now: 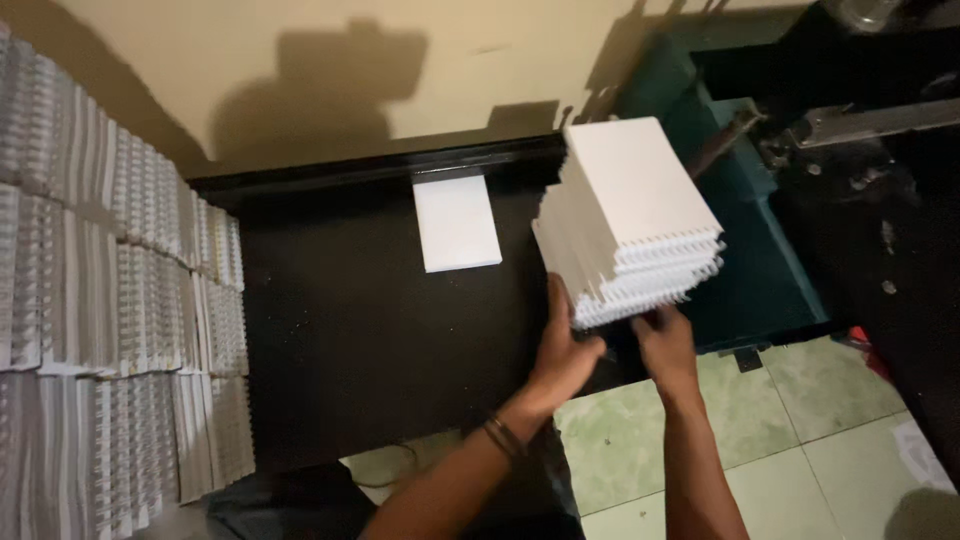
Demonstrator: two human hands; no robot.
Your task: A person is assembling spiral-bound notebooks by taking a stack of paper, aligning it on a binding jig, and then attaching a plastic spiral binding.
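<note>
- The stack of white notebooks (pixel 630 215) is held up at the right edge of the black counter (pixel 350 330), gripped from below by the left hand (pixel 566 352) and right hand (pixel 664 342)
- It is tilted, so top books could be tipped off and dropped on the floor (pixel 800 420)

A black table (pixel 350 330) bears one small white pad (pixel 457 222) near its far edge.

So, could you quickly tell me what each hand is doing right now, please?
Left hand: closed on the near edge of the white stack of punched sheets.
Right hand: gripping the same stack from below.
</note>
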